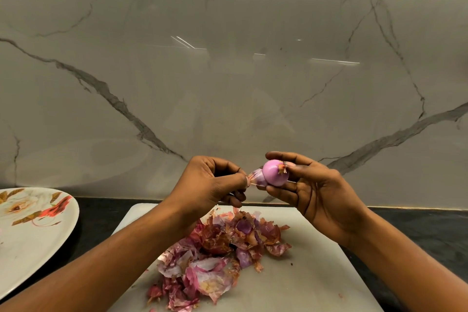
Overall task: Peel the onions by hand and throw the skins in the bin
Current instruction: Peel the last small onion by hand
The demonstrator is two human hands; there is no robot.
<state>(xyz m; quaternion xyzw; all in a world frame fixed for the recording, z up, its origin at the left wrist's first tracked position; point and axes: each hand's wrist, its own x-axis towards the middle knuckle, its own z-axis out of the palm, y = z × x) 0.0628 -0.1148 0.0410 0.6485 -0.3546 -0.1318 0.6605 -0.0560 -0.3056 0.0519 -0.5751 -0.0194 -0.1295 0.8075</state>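
- My right grip [311,190] cradles a small peeled onion [274,176] above the far edge of the cutting board [304,286], fingertips curled round it and palm turned toward me.
- The onion's long axis runs left to right; its dry root tuft points right, toward my right palm, and the opposite end points left.
- My left grip [212,182] is clenched on a strip of skin [255,177], pinched between thumb and fingers and stretched left from the onion's left end.
- A pile of skins [220,256] lies on the board beneath both hands.
- A flowered plate [30,248] sits on the dark bench [430,230] at left, apart from the board.
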